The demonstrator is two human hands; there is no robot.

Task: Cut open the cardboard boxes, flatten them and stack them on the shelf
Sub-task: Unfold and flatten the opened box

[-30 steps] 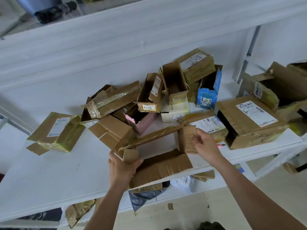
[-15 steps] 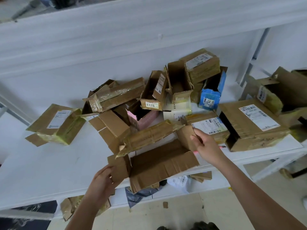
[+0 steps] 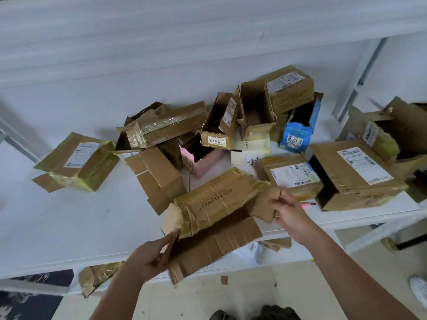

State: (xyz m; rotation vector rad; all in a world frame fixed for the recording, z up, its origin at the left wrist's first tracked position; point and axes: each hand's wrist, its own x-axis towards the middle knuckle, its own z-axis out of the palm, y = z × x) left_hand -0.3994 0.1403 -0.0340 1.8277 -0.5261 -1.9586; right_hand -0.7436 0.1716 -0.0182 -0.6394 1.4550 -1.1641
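The left hand (image 3: 150, 255) holds the near left edge of the half-flattened brown cardboard box with yellow tape (image 3: 215, 218), with the fingers on top and the thumb curled around the flap. The right hand (image 3: 290, 210) pinches a small brown end flap at the far right of that same box, with thumb and fingers pressed on it. The box lies between the two hands, partly on the front edge of the white bench (image 3: 69, 227) and partly hanging over it toward the person.

Here is what could go wrong. The box sticks out past the edge, so if either hand lets go too soon, I think it could slide off and drop to the floor. The taped top looks crumpled and bent up, so it may spring back instead of lying flat. The small flap in the right hand looks thin, and a hard pull might tear it off.

Just beyond the right hand sits a brown box with a white label (image 3: 292, 175), nearly touching it. A push that way could bump it. Past the left hand is an opened plain brown box (image 3: 161, 176), and farther off a pink open box (image 3: 201, 158). Pressing the box flat here could shove this heap back.

A pink thing (image 3: 307, 205) peeks out beside the right hand; I cannot tell what it is.
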